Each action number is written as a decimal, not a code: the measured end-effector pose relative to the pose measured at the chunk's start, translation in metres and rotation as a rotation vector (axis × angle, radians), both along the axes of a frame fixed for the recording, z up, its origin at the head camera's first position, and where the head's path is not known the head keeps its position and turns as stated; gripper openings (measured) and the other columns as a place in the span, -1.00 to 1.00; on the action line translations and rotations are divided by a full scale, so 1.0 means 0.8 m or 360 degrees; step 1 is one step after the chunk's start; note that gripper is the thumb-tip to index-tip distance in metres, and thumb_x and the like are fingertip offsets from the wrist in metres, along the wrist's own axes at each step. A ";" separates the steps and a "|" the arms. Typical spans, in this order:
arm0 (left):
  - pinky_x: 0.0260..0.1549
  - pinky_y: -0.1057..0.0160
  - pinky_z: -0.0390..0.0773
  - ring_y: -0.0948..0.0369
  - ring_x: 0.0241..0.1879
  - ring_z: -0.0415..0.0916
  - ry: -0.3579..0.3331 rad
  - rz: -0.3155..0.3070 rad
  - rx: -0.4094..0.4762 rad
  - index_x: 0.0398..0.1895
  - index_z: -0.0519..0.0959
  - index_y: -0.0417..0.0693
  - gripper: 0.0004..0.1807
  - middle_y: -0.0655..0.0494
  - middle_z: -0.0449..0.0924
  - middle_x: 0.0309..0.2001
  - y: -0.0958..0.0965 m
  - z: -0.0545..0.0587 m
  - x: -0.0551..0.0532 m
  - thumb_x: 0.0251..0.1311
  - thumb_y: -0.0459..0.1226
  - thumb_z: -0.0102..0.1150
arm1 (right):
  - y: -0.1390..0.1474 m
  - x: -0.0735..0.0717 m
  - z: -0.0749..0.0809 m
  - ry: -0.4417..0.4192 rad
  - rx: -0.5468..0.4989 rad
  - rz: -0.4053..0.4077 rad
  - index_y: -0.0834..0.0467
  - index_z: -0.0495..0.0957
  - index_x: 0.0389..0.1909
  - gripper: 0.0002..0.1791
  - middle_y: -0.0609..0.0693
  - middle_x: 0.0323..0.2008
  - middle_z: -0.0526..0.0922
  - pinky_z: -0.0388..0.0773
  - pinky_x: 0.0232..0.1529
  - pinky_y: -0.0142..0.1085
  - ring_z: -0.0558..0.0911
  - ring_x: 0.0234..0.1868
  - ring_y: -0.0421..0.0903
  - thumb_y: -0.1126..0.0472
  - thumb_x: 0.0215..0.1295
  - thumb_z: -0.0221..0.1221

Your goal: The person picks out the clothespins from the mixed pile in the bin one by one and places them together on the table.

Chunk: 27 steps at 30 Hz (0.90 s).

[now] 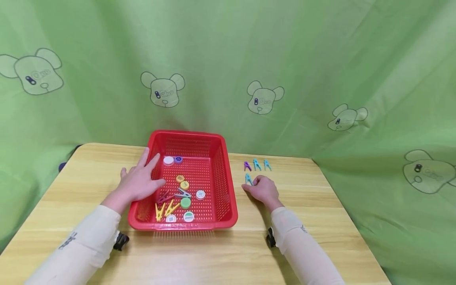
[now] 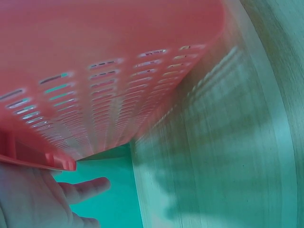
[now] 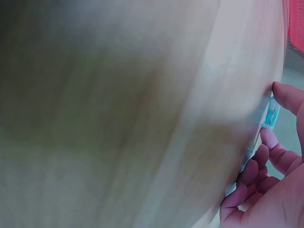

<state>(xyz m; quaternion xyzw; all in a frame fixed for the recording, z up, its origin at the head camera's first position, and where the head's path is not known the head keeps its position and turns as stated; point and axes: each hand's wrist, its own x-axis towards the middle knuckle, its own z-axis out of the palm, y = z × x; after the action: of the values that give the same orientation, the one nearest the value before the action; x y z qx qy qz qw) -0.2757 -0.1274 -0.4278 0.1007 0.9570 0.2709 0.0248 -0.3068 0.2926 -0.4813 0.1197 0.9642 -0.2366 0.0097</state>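
Note:
A red plastic basket point(image 1: 230, 213) holds several bottle caps, among them a green cap point(image 1: 185, 203), plus yellow clothespins point(image 1: 171, 207), a grey clothespin point(image 1: 183, 193) and a dark red clothespin point(image 1: 165, 197). Over its left rim lies my left hand point(image 1: 137, 183), fingers spread, thumb reaching across the inside; in the left wrist view, fingers point(image 2: 88, 189) extend past the rim. To the right of the basket, my right hand point(image 1: 264, 191) pinches the lower end of a light blue clothespin point(image 1: 248, 179) on the table. The right wrist view has this clothespin point(image 3: 271, 114) between thumb and index finger, other fingers curled.
Just beyond the right hand, a purple clothespin point(image 1: 247, 166) and two blue clothespins point(image 1: 257, 164) lie in a row. The wooden table point(image 1: 199, 261) ends at a green curtain point(image 1: 221, 71) behind and to the right.

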 end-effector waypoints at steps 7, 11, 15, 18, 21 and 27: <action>0.18 -0.57 -0.37 -0.50 0.31 0.10 0.0000 -0.0005 0.0004 0.62 -0.09 -0.03 0.04 -0.09 -0.54 0.59 0.001 0.002 -0.001 0.22 0.13 0.18 | 0.001 -0.003 0.001 -0.0017 0.0016 -0.0014 0.09 0.48 -0.42 -0.47 0.03 -0.50 0.49 0.31 -0.42 -0.19 0.47 -0.42 0.00 -0.29 0.07 0.38; 0.18 -0.57 -0.37 -0.51 0.31 0.09 -0.0014 -0.0003 0.0006 0.62 -0.09 -0.03 0.04 -0.08 -0.56 0.59 0.001 0.002 0.001 0.22 0.13 0.18 | 0.002 -0.003 -0.001 -0.0035 0.0022 -0.0003 0.10 0.47 -0.42 -0.47 0.04 -0.51 0.48 0.30 -0.42 -0.19 0.46 -0.43 0.01 -0.28 0.09 0.37; 0.19 -0.57 -0.37 -0.52 0.31 0.08 -0.0013 0.0004 0.0013 0.62 -0.09 -0.03 0.04 -0.07 -0.56 0.59 0.001 0.002 0.001 0.22 0.12 0.19 | 0.002 -0.002 0.002 -0.0032 0.0017 0.0019 0.10 0.47 -0.43 -0.47 0.03 -0.53 0.47 0.30 -0.43 -0.20 0.45 -0.44 -0.01 -0.28 0.09 0.37; 0.19 -0.57 -0.37 -0.52 0.31 0.08 -0.0013 0.0005 0.0016 0.62 -0.09 -0.03 0.04 -0.07 -0.57 0.59 0.001 0.002 0.001 0.22 0.11 0.19 | 0.003 0.000 0.008 -0.0029 -0.0020 0.0046 0.12 0.48 -0.42 -0.47 0.03 -0.52 0.49 0.35 -0.44 -0.20 0.46 -0.44 -0.02 -0.26 0.08 0.39; 0.19 -0.57 -0.38 -0.51 0.31 0.07 -0.0022 0.0003 0.0024 0.62 -0.08 -0.04 0.03 -0.07 -0.57 0.58 0.001 0.001 0.002 0.22 0.11 0.19 | 0.003 0.001 0.018 -0.0033 -0.0089 0.0054 0.14 0.49 -0.37 -0.47 0.05 -0.46 0.53 0.41 -0.40 -0.19 0.49 -0.39 0.00 -0.23 0.08 0.41; 0.18 -0.57 -0.39 -0.51 0.32 0.07 -0.0020 0.0009 0.0039 0.62 -0.08 -0.04 0.03 -0.08 -0.55 0.59 0.001 0.002 0.001 0.21 0.09 0.20 | -0.003 -0.007 0.054 0.0066 -0.0116 0.0084 0.14 0.50 -0.21 -0.44 0.07 -0.35 0.56 0.44 -0.33 -0.17 0.50 -0.32 0.02 -0.23 0.08 0.40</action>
<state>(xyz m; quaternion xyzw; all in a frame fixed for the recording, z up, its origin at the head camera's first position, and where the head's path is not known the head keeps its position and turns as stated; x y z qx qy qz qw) -0.2751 -0.1266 -0.4262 0.0966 0.9537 0.2833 0.0287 -0.3122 0.2902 -0.4384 0.0888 0.9577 -0.2737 0.0003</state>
